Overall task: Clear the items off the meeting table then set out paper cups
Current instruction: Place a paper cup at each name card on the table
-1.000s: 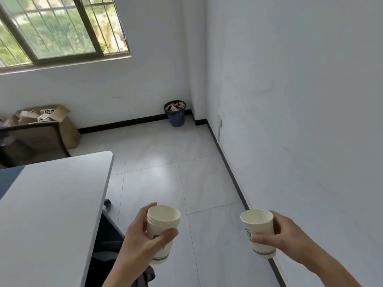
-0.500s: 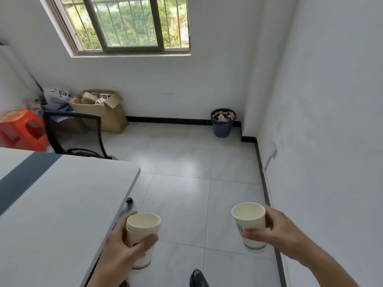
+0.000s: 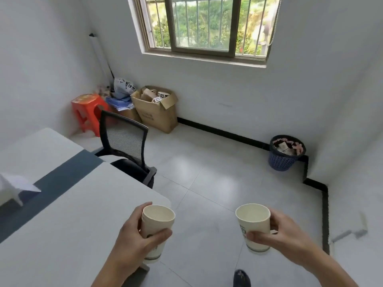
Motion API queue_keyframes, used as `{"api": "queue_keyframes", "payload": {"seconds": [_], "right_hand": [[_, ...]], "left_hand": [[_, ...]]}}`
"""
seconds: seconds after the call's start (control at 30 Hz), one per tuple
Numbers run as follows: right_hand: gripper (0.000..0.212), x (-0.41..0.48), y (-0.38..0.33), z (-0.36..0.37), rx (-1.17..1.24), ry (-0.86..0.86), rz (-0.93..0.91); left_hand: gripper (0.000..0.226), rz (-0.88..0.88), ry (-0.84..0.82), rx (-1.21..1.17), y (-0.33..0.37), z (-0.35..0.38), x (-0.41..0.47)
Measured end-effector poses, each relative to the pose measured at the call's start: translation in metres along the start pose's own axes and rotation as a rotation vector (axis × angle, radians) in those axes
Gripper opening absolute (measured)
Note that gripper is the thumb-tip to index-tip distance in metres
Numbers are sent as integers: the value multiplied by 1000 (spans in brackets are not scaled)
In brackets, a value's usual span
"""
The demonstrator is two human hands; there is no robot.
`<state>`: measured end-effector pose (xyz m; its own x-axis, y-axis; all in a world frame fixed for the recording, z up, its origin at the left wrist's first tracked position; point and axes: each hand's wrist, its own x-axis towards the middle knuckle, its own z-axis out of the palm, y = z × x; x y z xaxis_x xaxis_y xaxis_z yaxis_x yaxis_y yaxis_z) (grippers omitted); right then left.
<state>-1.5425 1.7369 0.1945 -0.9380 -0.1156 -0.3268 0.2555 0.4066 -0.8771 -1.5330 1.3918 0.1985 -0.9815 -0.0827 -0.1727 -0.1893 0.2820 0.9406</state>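
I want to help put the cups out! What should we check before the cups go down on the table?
1. The left hand grips the left cup: ok.
2. The right hand grips the right cup: ok.
3. Both cups are upright, open ends up: ok.
4. The table is bare at the corner beside the left cup: ok.
5. The whole table is cleared: not ok, a white paper lies near its left edge.
6. The left cup is one cup, not a stack: cannot tell.
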Motion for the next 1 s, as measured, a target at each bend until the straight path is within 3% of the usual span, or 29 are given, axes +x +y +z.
{"api": "queue_keyframes", "payload": {"seconds": [0.23, 0.43, 0.67, 0.87, 1.0], "right_hand": [[54, 177, -50, 0, -42, -295, -115], [51, 273, -107, 44, -138, -622, -221], [47, 312, -147, 140, -247, -905, -305], [55, 317, -178, 227, -319, -1027, -363], [55, 318, -209, 300, -376, -1054, -395]], "left_hand": [[112, -155, 325, -3, 2, -11, 52], [90, -248, 590, -36, 14, -16, 54], [89, -391, 881, -110, -8, -43, 15], [113, -432, 974, -168, -45, -100, 10], [104, -414, 1014, -205, -68, -161, 15]]}}
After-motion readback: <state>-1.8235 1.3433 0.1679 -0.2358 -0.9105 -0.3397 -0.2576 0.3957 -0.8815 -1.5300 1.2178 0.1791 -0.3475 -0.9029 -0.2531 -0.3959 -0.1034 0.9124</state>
